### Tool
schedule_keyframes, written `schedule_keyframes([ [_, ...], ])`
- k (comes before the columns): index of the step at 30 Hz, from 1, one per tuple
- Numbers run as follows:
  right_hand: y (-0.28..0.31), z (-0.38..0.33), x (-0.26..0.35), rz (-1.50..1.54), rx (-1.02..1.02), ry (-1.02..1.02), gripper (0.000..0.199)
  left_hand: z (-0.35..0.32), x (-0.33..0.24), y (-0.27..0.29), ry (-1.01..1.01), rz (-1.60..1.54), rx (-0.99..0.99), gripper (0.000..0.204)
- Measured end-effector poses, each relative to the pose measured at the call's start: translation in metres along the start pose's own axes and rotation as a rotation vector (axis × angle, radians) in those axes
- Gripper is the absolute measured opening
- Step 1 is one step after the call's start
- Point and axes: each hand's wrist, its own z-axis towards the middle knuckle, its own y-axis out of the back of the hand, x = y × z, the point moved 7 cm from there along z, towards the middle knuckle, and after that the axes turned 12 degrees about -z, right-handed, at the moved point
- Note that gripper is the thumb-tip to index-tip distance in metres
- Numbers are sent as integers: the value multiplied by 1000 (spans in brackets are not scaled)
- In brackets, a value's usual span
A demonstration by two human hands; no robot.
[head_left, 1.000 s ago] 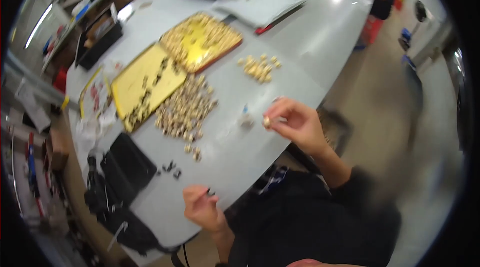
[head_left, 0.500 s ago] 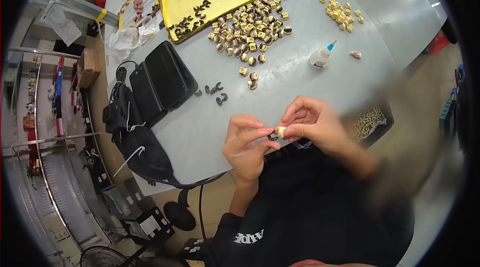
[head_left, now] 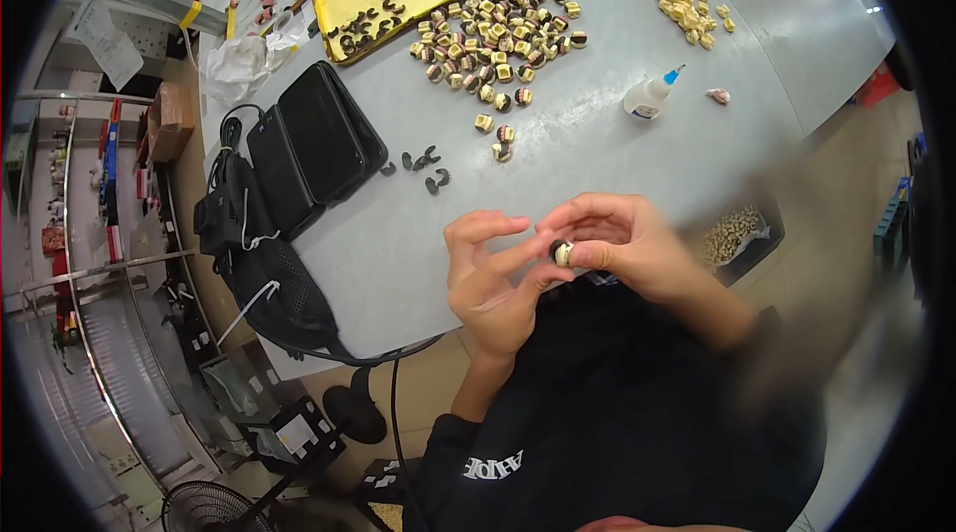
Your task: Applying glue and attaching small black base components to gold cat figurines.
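Since 0.5 s ago, black curved pc (head_left: pixel 556 247) has shifted from just beside the cream pc (head_left: pixel 565 256) to up against it; L fingers have spread more. R hand (head_left: pixel 619 243): thumb & fingers pinch the cream pc, approx. closed around it. L hand (head_left: pixel 498 278): part-way spread, tips right by the pcs; can't tell if it grips either. Both pcs sit between the 2 hands, right of the L palm, at the R thumb tip, so R hand's nearer. Black pc is on the far-left side of the cream 1; its long axis too small to tell.

Hands are by the worktop's (head_left: pixel 588 159) near edge. Far side, room runs up to the mixed pile (head_left: pixel 498 34); bottle (head_left: pixel 649 96) far right, loose black bits (head_left: pixel 431 182) left.
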Motion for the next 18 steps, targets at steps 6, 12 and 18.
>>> schedule_keyframes([
  [6, 12, 2, 2, 259, -127, 160, 35, -2, 5, 12, 49, -140, -156, 22],
  [12, 25, 4, -2, 233, -136, 277, 37, -3, 7, 14, 64, -176, -184, 26],
  [18, 26, 7, 1, 191, -80, 292, 38, -3, 7, 16, 56, -167, -198, 29],
])
